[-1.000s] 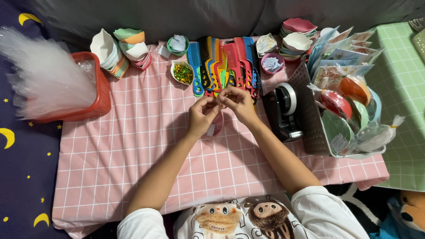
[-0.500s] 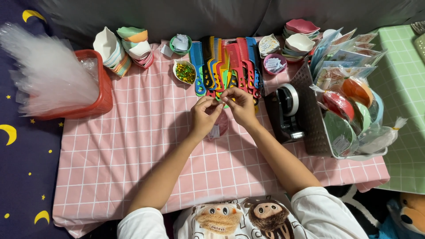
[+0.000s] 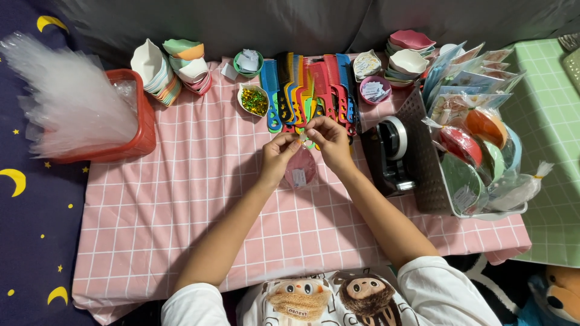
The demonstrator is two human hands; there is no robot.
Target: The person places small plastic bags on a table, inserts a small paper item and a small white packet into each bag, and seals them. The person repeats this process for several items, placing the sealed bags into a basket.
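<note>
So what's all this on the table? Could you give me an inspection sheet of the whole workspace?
Surface: pink checked cloth over a low table.
Job's things: small clear packet with a pink round item, pinched at its top by both hands.
Clutter: row of coloured combs, stacked small bowls, dish of sequins, black tape dispenser, red basket of clear bags, tray of packed items.
Grippers: left hand and right hand closed on the packet.
Cables: nothing seen.
Surroundings: dark star-and-moon fabric, green checked surface.
</note>
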